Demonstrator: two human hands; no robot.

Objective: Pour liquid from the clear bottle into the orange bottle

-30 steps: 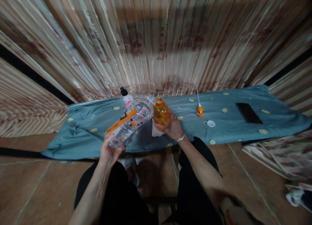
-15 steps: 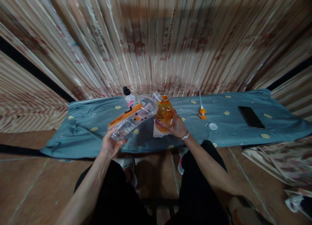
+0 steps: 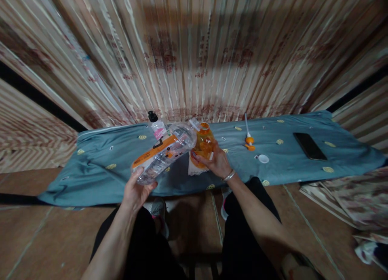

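Observation:
A large clear plastic bottle (image 3: 160, 152) with an orange and white label is tilted, its neck up and to the right. My left hand (image 3: 138, 191) is closed round its base. The bottle's neck lies at the mouth of a see-through orange bottle (image 3: 204, 144); whether liquid passes between them I cannot make out. My right hand (image 3: 218, 162) grips the orange bottle by its right side. Beneath that bottle is a white paper napkin (image 3: 195, 169). Behind the clear bottle stands a pump bottle (image 3: 158, 128) with a black top and pink-white body.
On the teal patterned cloth (image 3: 100, 150) to the right lie an orange pump head (image 3: 249, 142) with its tube, a white round cap (image 3: 263, 158) and a black phone (image 3: 309, 146). A striped curtain (image 3: 188, 49) hangs right behind the cloth.
The view has shifted slightly, so everything sits a little lower and further left. Both hands keep hold of their bottles, with the tilted bottle still against the orange one.

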